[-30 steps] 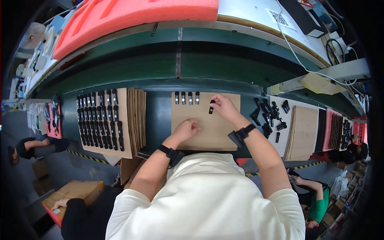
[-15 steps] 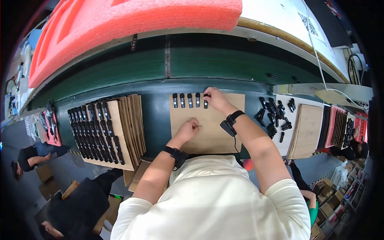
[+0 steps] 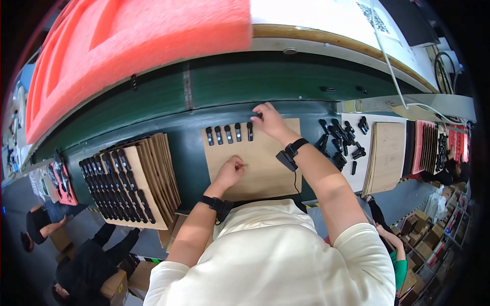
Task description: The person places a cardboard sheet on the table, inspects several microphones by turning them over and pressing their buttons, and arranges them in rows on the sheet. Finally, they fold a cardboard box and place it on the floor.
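Observation:
A brown cardboard sheet (image 3: 265, 168) lies on the dark green bench in front of me. Along its far edge stands a row of several small black elongated parts (image 3: 228, 134), most with a pale round mark. My right hand (image 3: 269, 122) is at the sheet's far edge, just right of the last part in the row. Its fingers are pinched, with something dark between the fingertips that I cannot make out. Over the left middle of the sheet, my left hand (image 3: 231, 172) has its fingers curled together; a tiny pale tip shows at them, too small to name.
A stack of cardboard sheets (image 3: 161, 178) at left bears rows of black parts (image 3: 115, 183). Loose black parts (image 3: 343, 137) lie in a heap at right beside more cardboard (image 3: 384, 158). Pink foam (image 3: 153, 35) overhangs the far left. Other people (image 3: 87, 275) are around the bench.
My right hand has come off the last part in the row and shifted slightly away, to its right. My left hand stays over the sheet. The whole view has turned a little.

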